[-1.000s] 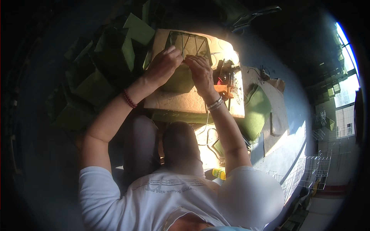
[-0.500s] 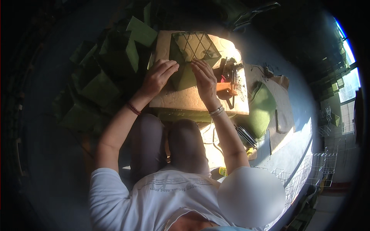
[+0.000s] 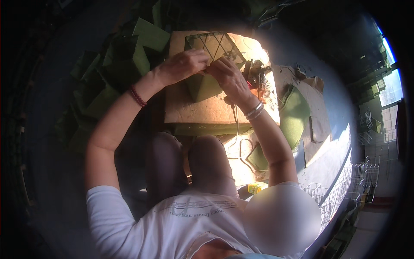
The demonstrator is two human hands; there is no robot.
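Working green fabric over a wire frame on a low board.

We see the board [image 3: 202,110] lying flat ahead of the knees, with a heap of green pieces [image 3: 116,73] stacked to its left and a green cloth [image 3: 295,112] draped off its right side. On the board's far half rests the wire frame [image 3: 213,43], its diamond mesh lit by sun, and a green fabric piece [image 3: 202,86] lies just under both hands. Our left hand [image 3: 183,65] is curled, fingers pinching the fabric's upper edge at the frame. Our right hand [image 3: 230,77] touches it, closed on the same edge. A small orange tool [image 3: 258,77] sits just right of that hand.
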